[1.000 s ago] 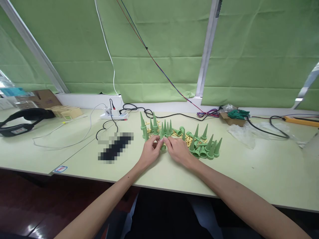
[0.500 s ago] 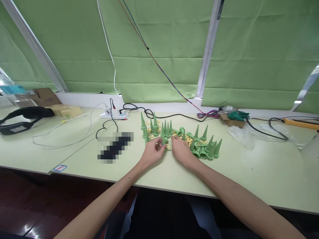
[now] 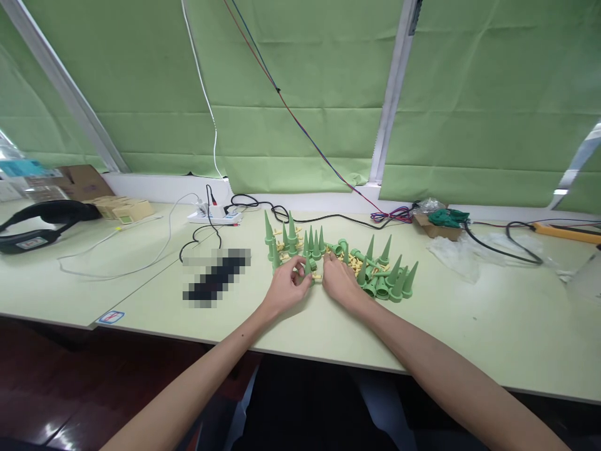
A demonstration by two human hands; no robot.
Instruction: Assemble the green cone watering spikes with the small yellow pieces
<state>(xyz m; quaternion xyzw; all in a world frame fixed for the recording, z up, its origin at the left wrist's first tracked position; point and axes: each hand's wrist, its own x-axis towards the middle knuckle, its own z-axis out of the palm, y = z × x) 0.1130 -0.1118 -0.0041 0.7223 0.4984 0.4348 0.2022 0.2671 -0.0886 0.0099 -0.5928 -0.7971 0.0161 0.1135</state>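
My left hand [image 3: 287, 283] is closed round a green plastic spike [image 3: 308, 265] that stands point up, with a small yellow piece [image 3: 317, 277] sticking out at its lower right. Just right of it, my right hand [image 3: 340, 279] rests at the edge of a heap of small yellow pieces [image 3: 353, 259]. Its fingers are curled together, and whatever they hold is hidden. Behind my left hand stand several green spikes [image 3: 292, 235], some with yellow pieces in their sides. More green spikes [image 3: 397, 282], upright or lying down, crowd the right side of the heap.
A pixelated dark object [image 3: 218, 278] lies left of my hands. Farther left are headphones [image 3: 51, 219] and a white cable. A power strip [image 3: 215, 217] and black cord run along the back. At right sit a small cardboard box [image 3: 438, 229] and clear plastic bags [image 3: 454, 258].
Both hands stay almost in place. My right hand has shifted very slightly left and up beside the yellow heap; the spike remains in my left hand.
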